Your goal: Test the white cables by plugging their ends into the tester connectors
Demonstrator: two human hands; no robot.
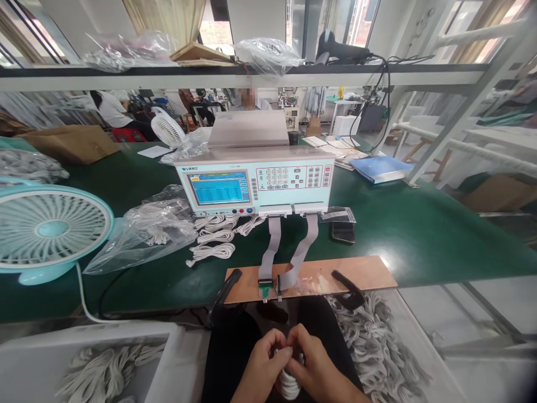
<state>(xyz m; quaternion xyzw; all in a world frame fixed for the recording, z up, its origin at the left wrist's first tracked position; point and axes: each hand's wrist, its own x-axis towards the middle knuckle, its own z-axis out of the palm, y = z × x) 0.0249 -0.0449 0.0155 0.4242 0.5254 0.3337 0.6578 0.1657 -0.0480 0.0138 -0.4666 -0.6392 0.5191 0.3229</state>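
Note:
A coiled white cable (289, 388) is gathered between my two hands, low over my lap. My left hand (264, 362) is closed on it, thumb and fingers pinched near the top of the coil. From the other side my right hand (314, 358) grips the same coil, its fingertips almost meeting the left ones. The fingers hide the cable's ends. Just beyond the hands, a wooden board (369, 272) at the table edge carries a small green circuit board (265, 291). Grey ribbon cables (272, 240) link this fixture to a tester with a lit screen (220, 188).
Several coiled cables (216, 251) lie left of the tester. White bins of cables flank me, one on the left (168, 358) and a cable heap on the right (373, 341). A blue fan (52, 228) stands left; black clamps (350, 288) grip the board. A shelf (159, 81) spans overhead.

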